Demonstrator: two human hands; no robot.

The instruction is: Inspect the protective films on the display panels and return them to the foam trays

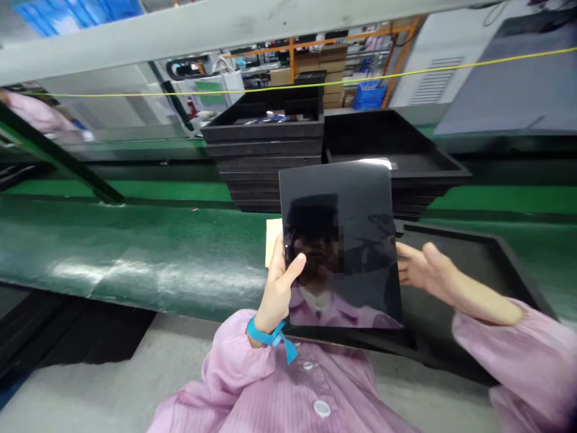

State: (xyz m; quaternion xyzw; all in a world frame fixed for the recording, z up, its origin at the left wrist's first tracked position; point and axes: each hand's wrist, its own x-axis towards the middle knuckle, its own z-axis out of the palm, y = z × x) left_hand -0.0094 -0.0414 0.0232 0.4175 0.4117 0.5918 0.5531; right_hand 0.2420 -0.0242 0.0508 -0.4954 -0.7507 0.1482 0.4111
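Note:
A flat black panel with a glossy, reflective face, like a tablet screen (360, 240), is held up in front of my body. My left hand (282, 279) grips its left edge, with the thumb on the front face and the fingers behind. Close to the right edge, my right hand (428, 273) has its fingers extended and thumb raised; the fingertips reach the panel's edge, and whether they touch it I cannot tell. A pale yellow piece (273, 234) shows partly behind the panel's left side.
Behind the panel rises a stack of black trays (270, 150), the top one holding small items. More black trays (406, 171) stand to its right. A black tray (487, 252) lies at my right on the green bench (180, 258). A green post (58, 156) slants at left.

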